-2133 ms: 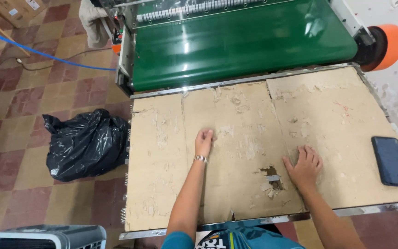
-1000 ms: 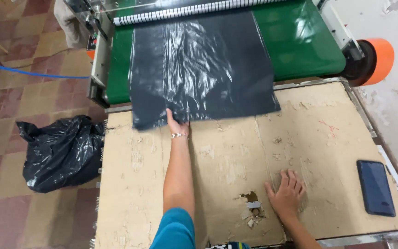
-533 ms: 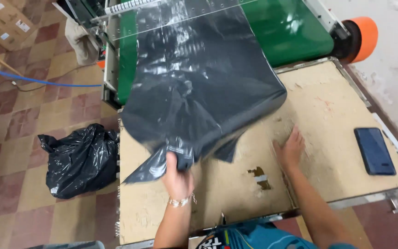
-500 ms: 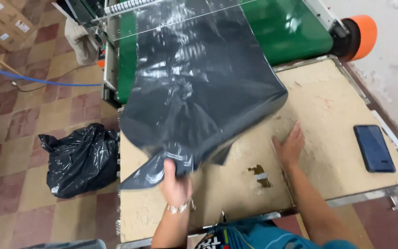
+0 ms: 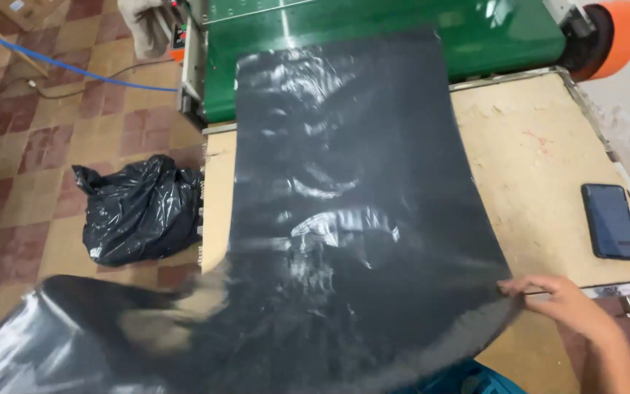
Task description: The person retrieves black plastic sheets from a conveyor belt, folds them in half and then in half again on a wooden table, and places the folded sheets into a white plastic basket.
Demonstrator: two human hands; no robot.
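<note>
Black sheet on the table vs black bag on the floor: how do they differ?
The black plastic sheet lies spread flat across the table; the black bag sits bunched and crumpled on the floor. The sheet looks far larger. The right hand pinches the sheet's corner; nothing touches the bag. Both are glossy black plastic.

A dark phone [image 5: 610, 221] lies flat on the worn board table [image 5: 541, 168], close to its right edge, well apart from the big sheet of black plastic. It is a slim rectangle with rounded corners, and its screen is blank and blue-black with a faint sheen.

On the tiled floor to the left of the table sits 1 black plastic bag [image 5: 140, 208], stuffed full, crumpled and glossy.

At the top left corner a brown cardboard box [image 5: 20, 7] shows only in part, with a small pale label on it.
</note>
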